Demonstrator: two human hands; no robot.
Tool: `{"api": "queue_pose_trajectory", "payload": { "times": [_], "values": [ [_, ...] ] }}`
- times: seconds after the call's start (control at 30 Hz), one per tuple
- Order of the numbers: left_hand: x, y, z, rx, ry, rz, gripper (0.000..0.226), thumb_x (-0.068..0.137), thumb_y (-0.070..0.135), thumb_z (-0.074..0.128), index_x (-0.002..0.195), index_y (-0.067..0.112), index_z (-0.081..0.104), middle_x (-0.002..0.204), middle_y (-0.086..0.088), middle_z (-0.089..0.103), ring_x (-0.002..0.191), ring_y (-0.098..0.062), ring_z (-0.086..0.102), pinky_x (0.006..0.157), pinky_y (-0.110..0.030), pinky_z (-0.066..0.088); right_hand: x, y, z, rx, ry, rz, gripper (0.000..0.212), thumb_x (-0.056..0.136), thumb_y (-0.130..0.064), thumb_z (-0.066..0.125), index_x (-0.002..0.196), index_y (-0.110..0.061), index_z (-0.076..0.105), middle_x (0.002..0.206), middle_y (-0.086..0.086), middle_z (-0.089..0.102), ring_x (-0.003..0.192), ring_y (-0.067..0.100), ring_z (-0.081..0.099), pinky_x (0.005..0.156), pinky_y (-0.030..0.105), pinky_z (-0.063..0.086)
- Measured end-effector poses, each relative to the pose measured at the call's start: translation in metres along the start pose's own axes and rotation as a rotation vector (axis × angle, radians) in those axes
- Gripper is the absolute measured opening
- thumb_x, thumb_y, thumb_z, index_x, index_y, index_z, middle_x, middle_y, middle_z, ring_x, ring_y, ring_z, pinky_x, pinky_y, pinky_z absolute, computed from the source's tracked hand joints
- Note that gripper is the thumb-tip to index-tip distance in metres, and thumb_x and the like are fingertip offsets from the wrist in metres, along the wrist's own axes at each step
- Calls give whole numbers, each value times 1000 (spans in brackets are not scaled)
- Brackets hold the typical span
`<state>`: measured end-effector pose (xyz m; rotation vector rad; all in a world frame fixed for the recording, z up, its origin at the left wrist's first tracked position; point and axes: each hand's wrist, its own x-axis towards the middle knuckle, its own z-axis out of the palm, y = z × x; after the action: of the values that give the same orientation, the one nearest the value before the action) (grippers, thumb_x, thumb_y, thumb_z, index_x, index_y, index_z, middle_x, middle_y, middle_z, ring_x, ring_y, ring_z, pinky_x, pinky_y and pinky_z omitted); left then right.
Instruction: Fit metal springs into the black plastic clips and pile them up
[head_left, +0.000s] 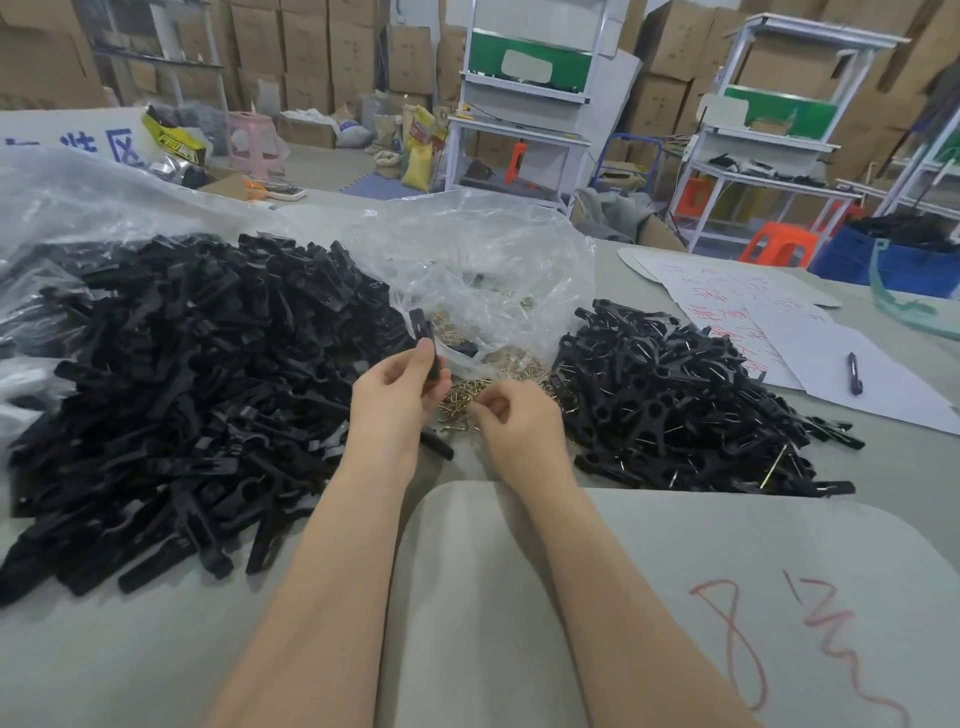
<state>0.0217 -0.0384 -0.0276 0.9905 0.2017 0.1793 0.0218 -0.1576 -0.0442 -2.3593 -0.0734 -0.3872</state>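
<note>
Right now the left hand (400, 384) pinches one black clip (427, 348) between thumb and fingers, holding it upright above the loose heap of metal springs (462, 397) that spills from the clear plastic bag (493, 260). The right hand (514, 421) hovers just beside it over the springs, fingers curled inward — whether a spring sits between the fingertips is too small to tell. The step in hand looks like picking a single spring and seating it in the clip. To do it well, tease one spring free of its tangled neighbours, turn the clip so its open slot faces the right hand, and press the spring home squarely — a skewed one will likely pop out. The unfitted clips (208, 374) lie heaped on the bench (156, 649) to the left; the finished pile (675, 410), with wire glinting among the black, sits to the right, near enough for a short toss.
</note>
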Motion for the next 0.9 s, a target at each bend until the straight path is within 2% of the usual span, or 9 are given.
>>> {"api": "queue_pose_trajectory", "payload": {
  "times": [0.07, 0.13, 0.2, 0.33, 0.5, 0.6, 0.7, 0.8, 0.9],
  "values": [
    [0, 0, 1, 0, -20, -18, 11, 91, 15, 62, 88, 4, 65, 86, -7, 65, 78, -12, 64, 68, -14, 54, 4, 3, -10, 179, 60, 82, 5, 87, -23, 67, 83, -19, 67, 80, -5, 62, 74, 7, 55, 71, 19, 40],
    [0, -1, 3, 20, -45, -43, 18, 91, 13, 63, 103, -1, 64, 91, -9, 65, 82, -12, 65, 68, -14, 54, 8, 8, -23, 418, 83, 203, 12, 86, -18, 68, 76, -22, 64, 71, -6, 64, 65, 5, 60, 70, 21, 50],
    [0, -2, 5, 41, -71, -66, 28, 90, 12, 64, 113, -3, 61, 98, -11, 63, 83, -12, 65, 69, -14, 54, 9, 12, -32, 597, 67, 280, 11, 87, -12, 67, 78, -18, 64, 69, 1, 67, 58, 6, 64, 65, 23, 55],
    [-2, -4, 7, 92, -79, -69, 30, 89, 12, 66, 114, -3, 59, 95, -10, 64, 82, -14, 67, 69, -16, 55, 7, 15, -39, 743, 55, 312, 6, 91, -4, 61, 87, -8, 64, 75, 7, 68, 61, 7, 68, 61, 14, 55],
    [-1, -4, 7, 111, -85, -78, 30, 89, 13, 65, 114, -2, 60, 96, -10, 65, 79, -12, 67, 68, -16, 55, 7, 9, -40, 350, 202, 41, 4, 91, -16, 63, 89, -19, 65, 77, -4, 66, 71, 13, 65, 71, 24, 53],
    [-2, -3, 7, 124, -83, -72, 30, 90, 14, 65, 114, -2, 60, 94, -10, 65, 81, -13, 66, 68, -16, 54, 10, -1, -37, 337, 233, -92, 8, 92, -12, 61, 89, -19, 62, 76, -6, 65, 68, 12, 66, 68, 22, 53],
    [-2, -2, 7, 124, -80, -75, 30, 90, 13, 64, 115, -3, 59, 96, -11, 65, 81, -14, 66, 71, -18, 55, 10, -5, -26, 437, 128, -13, 14, 94, -6, 54, 102, -17, 59, 80, -4, 63, 58, 1, 65, 65, 19, 56],
    [-2, -3, 6, 118, -83, -79, 31, 90, 12, 64, 116, -4, 58, 94, -11, 65, 81, -14, 65, 71, -19, 56, 7, 2, -19, 389, 11, 88, 35, 96, -4, 45, 124, -21, 58, 86, -1, 60, 53, -2, 64, 61, 13, 53],
    [-1, -4, 7, 124, -82, -77, 29, 90, 12, 64, 114, -4, 59, 88, -9, 65, 79, -14, 65, 69, -17, 56, 9, 7, -23, 319, 24, 113, 26, 93, -7, 52, 113, -14, 67, 86, -4, 65, 65, 5, 67, 72, 20, 55]
  ]
}}
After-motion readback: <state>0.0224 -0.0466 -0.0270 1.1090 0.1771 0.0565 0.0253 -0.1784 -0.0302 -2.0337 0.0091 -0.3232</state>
